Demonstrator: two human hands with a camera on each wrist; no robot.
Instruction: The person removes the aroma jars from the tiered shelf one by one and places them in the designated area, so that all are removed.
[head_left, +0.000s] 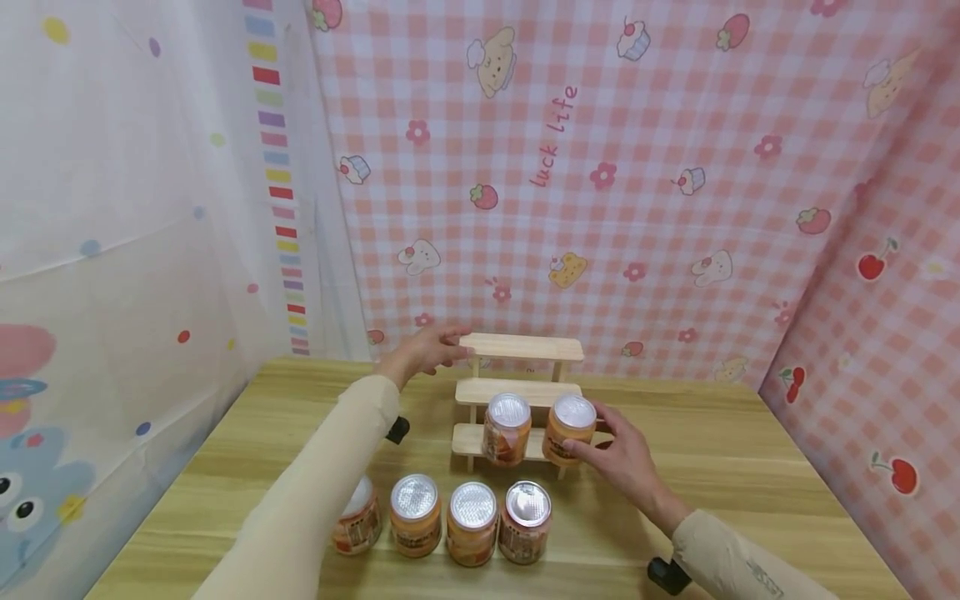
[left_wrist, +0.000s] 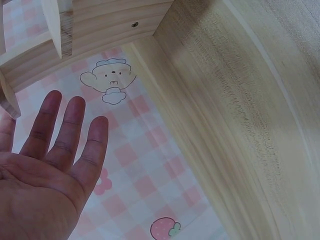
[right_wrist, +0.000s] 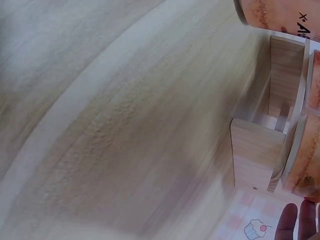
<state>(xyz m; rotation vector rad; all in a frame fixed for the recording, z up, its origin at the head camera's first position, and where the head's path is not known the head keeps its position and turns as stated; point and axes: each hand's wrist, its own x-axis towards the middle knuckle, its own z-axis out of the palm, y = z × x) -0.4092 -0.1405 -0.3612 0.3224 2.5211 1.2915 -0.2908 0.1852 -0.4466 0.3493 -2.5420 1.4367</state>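
Note:
A small three-tier wooden display shelf [head_left: 517,390] stands toward the table's back. My left hand [head_left: 431,350] is at the left end of its top board, thumb in front and index finger behind. In the left wrist view the other fingers [left_wrist: 65,135] are extended off the board. My right hand [head_left: 622,454] grips an orange-labelled can [head_left: 568,432] with a silver lid, thumb in front, at the lowest tier's right end. Another such can [head_left: 507,433] stands upright beside it on that tier. In the right wrist view only some fingertips [right_wrist: 286,220] show, near a can [right_wrist: 305,160].
On the table in front of the shelf stand several more cans [head_left: 472,525] in a row, the leftmost can [head_left: 358,521] partly behind my left sleeve. A pink checked cloth [head_left: 585,208] hangs behind the table [head_left: 697,467], and a white dotted cloth [head_left: 150,250] at the left.

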